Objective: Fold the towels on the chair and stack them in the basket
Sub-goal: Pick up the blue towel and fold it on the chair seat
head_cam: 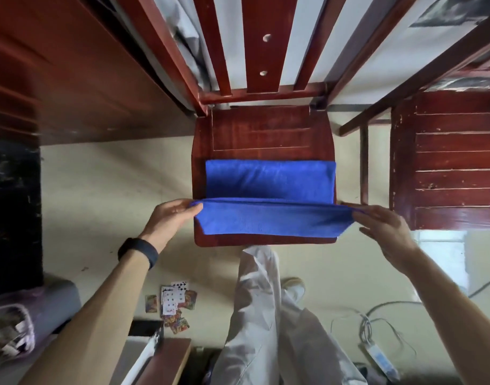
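**Head view: blue towel mid-fold on the chair seat, both hands on it**

Head view: blue rectangular cloth towel (269, 179) is lying across the front half of the dark red wooden chair seat (266, 129); far part is lying flat on the seat; near part is rising into a raised fold line running left to right, with the cloth below it sloping down to the seat's front edge.

Left hand (171, 218) is pinching the left end of that fold line between thumb and curled fingers; black wristband (138, 251) is sitting on that wrist. Right hand (385, 226) is pinching the right end, just past the seat's right edge; its fingers are lying fairly straight, with only the tips closing on the cloth. Both hands are holding the fold taut between them.

Second red slatted wooden chair (446, 162) is standing just to the right. Scattered playing cards (174, 301) are lying on the pale floor below the left forearm; white trouser leg (266, 301) is showing below the seat; grey cables (377, 323) are trailing at lower right.
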